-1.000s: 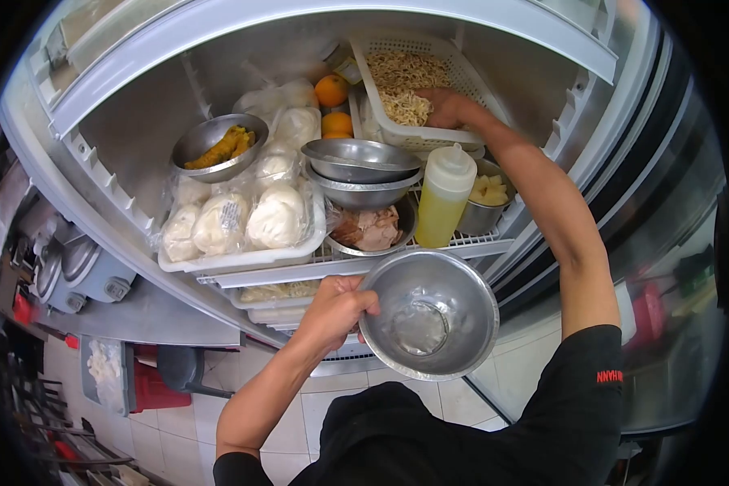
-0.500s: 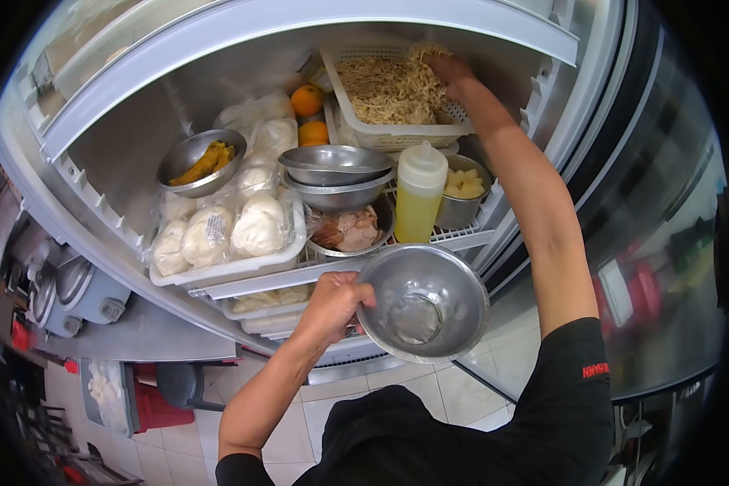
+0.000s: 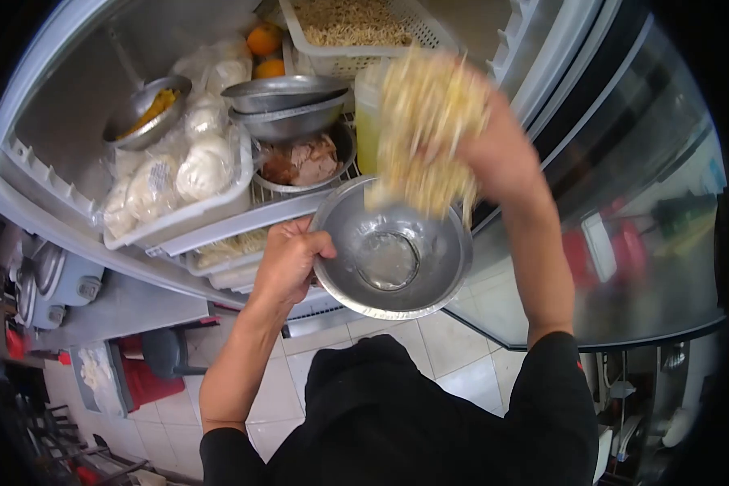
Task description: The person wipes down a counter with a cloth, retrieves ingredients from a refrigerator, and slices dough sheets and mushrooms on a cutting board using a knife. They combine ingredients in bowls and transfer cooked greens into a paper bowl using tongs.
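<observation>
My left hand (image 3: 287, 257) is closed on the rim of a metal bowl (image 3: 350, 271), thumb over the edge. The bowl is tilted toward me, and its inside looks wet and bare. Above its far right rim, my right hand (image 3: 502, 150) grips a big clump of bean sprouts (image 3: 429, 134), smeared by motion, with strands hanging over the bowl. More sprouts (image 3: 352, 23) lie in a white perforated basket (image 3: 348, 58) at the back of the fridge shelf. The clump partly covers a squeeze bottle of yellow liquid (image 3: 368, 121).
On the shelf are stacked metal bowls (image 3: 287, 93), a bowl of meat (image 3: 312, 162), a tray (image 3: 178, 217) of bagged white dough-like balls, oranges (image 3: 264, 38) and a small bowl (image 3: 147, 113) of yellow food. The glass door (image 3: 624, 243) stands open at right.
My right hand has come out of the basket with a clump of sprouts, moving down and toward the bowl. The bowl in my left hand sits slightly higher and further left in view.
</observation>
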The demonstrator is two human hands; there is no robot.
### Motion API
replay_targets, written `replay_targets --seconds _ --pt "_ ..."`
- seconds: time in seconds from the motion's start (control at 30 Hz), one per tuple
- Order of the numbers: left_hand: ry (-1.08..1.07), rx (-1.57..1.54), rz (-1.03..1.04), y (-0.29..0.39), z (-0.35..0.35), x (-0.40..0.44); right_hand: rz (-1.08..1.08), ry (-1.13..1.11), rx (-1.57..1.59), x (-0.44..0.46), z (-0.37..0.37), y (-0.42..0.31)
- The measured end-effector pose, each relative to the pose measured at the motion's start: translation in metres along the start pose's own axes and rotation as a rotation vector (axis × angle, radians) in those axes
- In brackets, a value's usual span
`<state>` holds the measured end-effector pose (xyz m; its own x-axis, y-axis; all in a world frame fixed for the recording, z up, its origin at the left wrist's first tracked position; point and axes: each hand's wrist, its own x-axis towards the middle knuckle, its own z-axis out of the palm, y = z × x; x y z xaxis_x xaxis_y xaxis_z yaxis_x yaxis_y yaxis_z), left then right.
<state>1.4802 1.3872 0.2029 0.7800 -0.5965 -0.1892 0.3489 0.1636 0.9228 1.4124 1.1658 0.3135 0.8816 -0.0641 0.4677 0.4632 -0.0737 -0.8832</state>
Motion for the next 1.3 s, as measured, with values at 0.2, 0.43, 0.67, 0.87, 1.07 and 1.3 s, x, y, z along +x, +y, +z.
replay_targets --seconds 0.2,0.43,0.67,0.87,1.07,1.3 --pt "0.111 -0.021 0.013 -0.037 -0.023 -0.036 0.152 -0.518 -0.777 -0.072 0.049 0.043" --pt "0.389 -0.172 0.077 -0.074 -0.054 -0.098 -0.071 -0.555 -0.556 -0.031 0.092 0.037" --pt "0.753 -0.243 0.354 -0.116 -0.089 -0.223 -0.388 -0.87 -0.561 -0.089 0.239 0.043" --pt "1.192 -0.369 0.487 -0.172 -0.104 -0.382 -0.521 -1.111 -0.095 -0.16 0.387 0.045" --pt "1.746 -0.666 0.673 -0.237 -0.076 -0.553 -0.814 -1.266 0.191 -0.301 0.535 -0.012" --pt "2.282 -0.659 0.902 -0.336 -0.131 -0.774 -0.364 -1.269 0.379 -0.364 0.58 -0.01"
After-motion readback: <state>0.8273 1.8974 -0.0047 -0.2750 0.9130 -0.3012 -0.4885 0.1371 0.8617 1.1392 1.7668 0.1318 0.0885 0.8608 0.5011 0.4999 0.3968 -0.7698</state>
